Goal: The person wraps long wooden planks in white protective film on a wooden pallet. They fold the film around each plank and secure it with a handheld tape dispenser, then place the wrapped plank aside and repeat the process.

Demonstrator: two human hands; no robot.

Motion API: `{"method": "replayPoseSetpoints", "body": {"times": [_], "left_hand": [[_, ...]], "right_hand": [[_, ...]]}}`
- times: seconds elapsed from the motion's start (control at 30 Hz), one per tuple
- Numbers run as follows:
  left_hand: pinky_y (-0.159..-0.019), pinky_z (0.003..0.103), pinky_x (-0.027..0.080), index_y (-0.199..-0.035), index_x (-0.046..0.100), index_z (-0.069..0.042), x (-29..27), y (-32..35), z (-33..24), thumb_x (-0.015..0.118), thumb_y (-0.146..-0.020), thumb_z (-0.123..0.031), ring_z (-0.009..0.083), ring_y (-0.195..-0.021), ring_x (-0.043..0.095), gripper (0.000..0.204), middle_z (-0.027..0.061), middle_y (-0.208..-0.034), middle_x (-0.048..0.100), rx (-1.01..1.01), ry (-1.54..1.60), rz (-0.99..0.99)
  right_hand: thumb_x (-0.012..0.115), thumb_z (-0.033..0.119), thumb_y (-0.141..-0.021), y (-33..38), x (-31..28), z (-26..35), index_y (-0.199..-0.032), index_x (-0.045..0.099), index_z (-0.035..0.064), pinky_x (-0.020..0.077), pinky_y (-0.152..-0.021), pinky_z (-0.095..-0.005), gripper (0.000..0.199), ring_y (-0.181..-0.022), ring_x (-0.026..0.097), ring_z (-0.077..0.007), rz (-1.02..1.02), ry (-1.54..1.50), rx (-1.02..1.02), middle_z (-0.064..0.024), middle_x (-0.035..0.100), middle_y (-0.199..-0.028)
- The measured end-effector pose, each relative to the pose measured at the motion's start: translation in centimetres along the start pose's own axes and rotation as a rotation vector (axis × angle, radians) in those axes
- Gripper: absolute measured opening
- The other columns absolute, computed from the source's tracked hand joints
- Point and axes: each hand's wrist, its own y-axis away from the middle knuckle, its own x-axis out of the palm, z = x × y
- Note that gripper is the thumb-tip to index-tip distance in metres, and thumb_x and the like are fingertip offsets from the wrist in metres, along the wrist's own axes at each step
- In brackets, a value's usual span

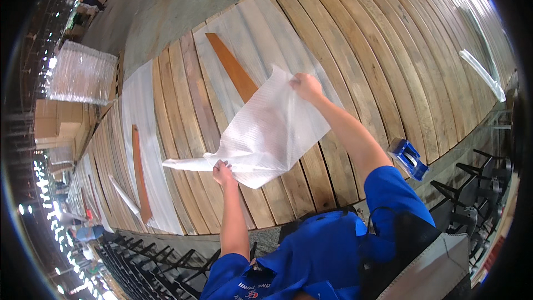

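My left hand [224,173] pinches the near left edge of a white translucent foam sheet [261,128]. My right hand [306,86] is closed on the sheet's upper right edge, so the sheet is lifted between both hands. A narrow rolled end of it sticks out left of my left hand. Under and beyond it lies a brown wooden slat [230,66], its near end hidden by the lifted sheet. The slat rests on white foam sheeting [244,22] spread over the plank table [355,39].
A blue tape dispenser [410,160] sits at the table's near edge, right of me. Leftward, another brown slat [140,178] lies on foam. A white foam strip [483,75] lies far right. Black metal frames [472,189] stand beside the table. A wrapped pallet stack [80,72] stands left.
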Motion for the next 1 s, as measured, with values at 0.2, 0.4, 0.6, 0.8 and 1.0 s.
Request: {"method": "replayPoseSetpoints", "body": {"times": [0.2, 0.4, 0.6, 0.8, 1.0], "left_hand": [[-0.098, 0.052, 0.043, -0.136, 0.044, -0.003, 5.1, 2.0, -0.1, 0.072, -0.086, -0.017, 0.0375, -0.120, 0.050, 0.059, 0.0179, -0.138, 0.043, 0.472, -0.600, -0.422], [-0.110, 0.052, 0.035, -0.132, 0.058, -0.002, 12.9, 11.1, -0.8, 0.070, -0.087, -0.022, 0.0406, -0.136, 0.044, 0.051, 0.0171, -0.143, 0.052, 1.286, -0.834, 0.862], [-0.114, 0.051, 0.033, -0.129, 0.063, -0.003, 20.6, 4.9, 0.0, 0.067, -0.091, -0.036, 0.0371, -0.139, 0.043, 0.051, 0.0151, -0.139, 0.058, 1.508, -1.208, 0.924], [-0.118, 0.049, 0.030, -0.114, 0.070, -0.004, 23.6, 6.0, -4.7, 0.066, -0.091, -0.045, 0.0332, -0.130, 0.051, 0.047, 0.0132, -0.126, 0.063, 1.565, -1.436, 1.104], [-0.116, 0.047, 0.033, -0.120, 0.067, -0.007, 25.3, 4.4, -4.8, 0.062, -0.093, -0.042, 0.0298, -0.124, 0.055, 0.045, 0.0097, -0.123, 0.063, 1.510, -1.554, 1.199]], "right_hand": [[0.071, 0.031, -0.087, -1.0, 4.7, -2.2, -0.114, 0.069, 0.0133, 0.0481, -0.095, -0.0485, 0.033, -0.112, 0.062, -0.0335, -0.078, 0.155, 0.095, -0.0121, 0.070, -0.113], [0.081, 0.020, -0.076, 6.8, 4.6, -2.9, -0.127, 0.058, 0.0112, 0.0331, -0.109, -0.0486, 0.057, -0.132, 0.043, -0.0367, -0.603, 0.109, -0.107, -0.0137, 0.052, -0.138], [0.087, 0.028, -0.075, 16.7, 3.0, -3.4, -0.134, 0.049, -0.0017, 0.0303, -0.113, -0.0494, 0.076, -0.137, 0.037, -0.0347, -0.580, -0.546, 0.684, -0.0166, 0.047, -0.138], [0.081, 0.015, -0.083, 12.3, 7.3, -10.8, -0.125, 0.060, -0.0065, 0.0491, -0.095, -0.0389, 0.052, -0.115, 0.061, -0.0254, -0.462, -1.059, 0.666, -0.0132, 0.067, -0.119], [0.072, 0.005, -0.088, 11.0, 7.7, -6.1, -0.107, 0.074, 0.0017, 0.0528, -0.088, -0.0377, 0.019, -0.106, 0.068, -0.0221, -0.461, -0.536, 0.420, -0.0090, 0.074, -0.112]]}}
